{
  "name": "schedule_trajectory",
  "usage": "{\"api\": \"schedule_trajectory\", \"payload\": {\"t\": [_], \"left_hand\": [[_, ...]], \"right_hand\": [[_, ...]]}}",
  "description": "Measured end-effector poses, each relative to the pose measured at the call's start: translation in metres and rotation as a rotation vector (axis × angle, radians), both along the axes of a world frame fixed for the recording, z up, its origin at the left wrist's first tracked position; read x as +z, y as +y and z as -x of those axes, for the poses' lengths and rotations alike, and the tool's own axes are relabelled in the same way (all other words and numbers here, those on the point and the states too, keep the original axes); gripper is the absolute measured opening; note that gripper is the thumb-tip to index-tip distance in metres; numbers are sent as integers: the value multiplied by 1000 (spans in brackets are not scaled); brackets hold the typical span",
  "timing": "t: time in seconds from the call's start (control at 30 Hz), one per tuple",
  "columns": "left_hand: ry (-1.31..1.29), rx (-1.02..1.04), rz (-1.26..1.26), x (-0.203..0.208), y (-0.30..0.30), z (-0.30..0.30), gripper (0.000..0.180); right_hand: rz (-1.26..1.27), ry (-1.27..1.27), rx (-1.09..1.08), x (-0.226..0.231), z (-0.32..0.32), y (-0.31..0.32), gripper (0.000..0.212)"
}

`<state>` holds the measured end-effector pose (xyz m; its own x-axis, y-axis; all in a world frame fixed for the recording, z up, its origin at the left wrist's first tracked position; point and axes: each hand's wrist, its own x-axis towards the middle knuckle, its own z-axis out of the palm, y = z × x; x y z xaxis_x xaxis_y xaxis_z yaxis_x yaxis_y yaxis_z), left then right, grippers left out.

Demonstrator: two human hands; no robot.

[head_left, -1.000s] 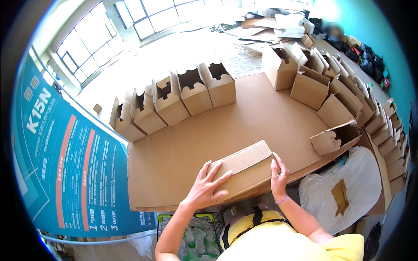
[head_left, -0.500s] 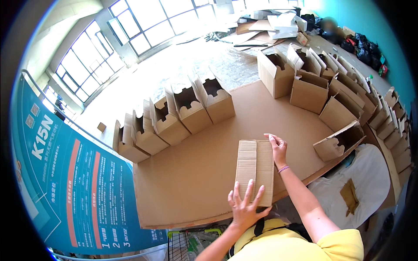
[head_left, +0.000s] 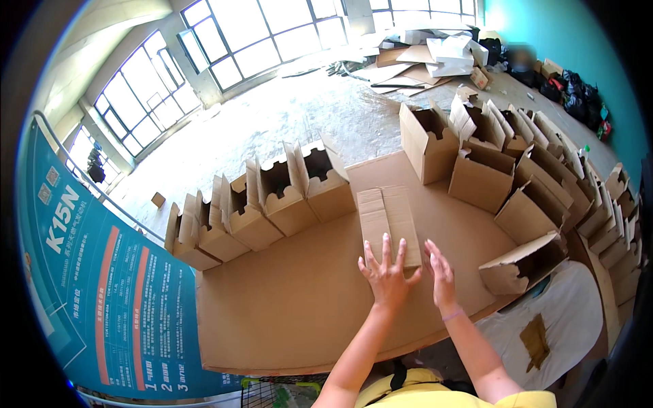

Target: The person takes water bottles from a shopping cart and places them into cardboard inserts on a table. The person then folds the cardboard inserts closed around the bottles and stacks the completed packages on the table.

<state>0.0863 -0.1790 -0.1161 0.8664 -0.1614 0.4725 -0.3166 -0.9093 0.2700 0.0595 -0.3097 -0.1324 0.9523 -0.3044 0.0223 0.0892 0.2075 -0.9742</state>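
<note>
A flat brown cardboard box [head_left: 391,214] lies toward the far middle of the cardboard-topped table [head_left: 292,299]. Over its near end rests my left hand [head_left: 388,272], fingers spread and laid flat on the cardboard. My right hand [head_left: 442,272] is beside the box's near right corner, fingers stretched upward and nothing in them; a small gap seems to part it from the box. At the table's right edge, an open box [head_left: 507,275] lies nearest to my right hand.
Several open-topped boxes [head_left: 289,211] stand in a row along the left far edge. More open boxes [head_left: 483,180] crowd the right side. A teal banner [head_left: 115,292] stands left, a white covered surface [head_left: 571,313] at the right. Flattened cardboard [head_left: 401,71] is piled on the floor behind.
The flat box has moved away from me, farther up the table, with my left hand following it. My right hand has left the box's far right corner and now is beside its near end.
</note>
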Motion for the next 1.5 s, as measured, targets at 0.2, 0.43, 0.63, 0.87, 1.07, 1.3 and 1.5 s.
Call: {"api": "schedule_trajectory", "payload": {"t": [0.2, 0.43, 0.63, 0.87, 1.07, 1.3, 1.5], "left_hand": [[-24, 189, 23, -18, -46, -114, 74], [-29, 313, -83, -20, -51, -218, 73], [94, 356, -122, -20, -46, -267, 75], [145, 392, -68, -17, -41, -268, 72], [-41, -166, 102, 3, -12, -106, 75], [422, 248, 211, -4, 176, 199, 36], [452, 889, 342, -29, 248, 364, 31]], "right_hand": [[68, 25, 44, 22, 55, -50, 47], [161, 141, 29, 61, 113, -93, 48], [760, -160, 213, 159, 68, -149, 47], [1174, -379, 63, 133, -152, -160, 53], [1227, -53, -140, 54, -329, -159, 82], [1364, 228, -141, 7, -384, -118, 34], [1187, -77, -463, 23, -332, -113, 35]]}}
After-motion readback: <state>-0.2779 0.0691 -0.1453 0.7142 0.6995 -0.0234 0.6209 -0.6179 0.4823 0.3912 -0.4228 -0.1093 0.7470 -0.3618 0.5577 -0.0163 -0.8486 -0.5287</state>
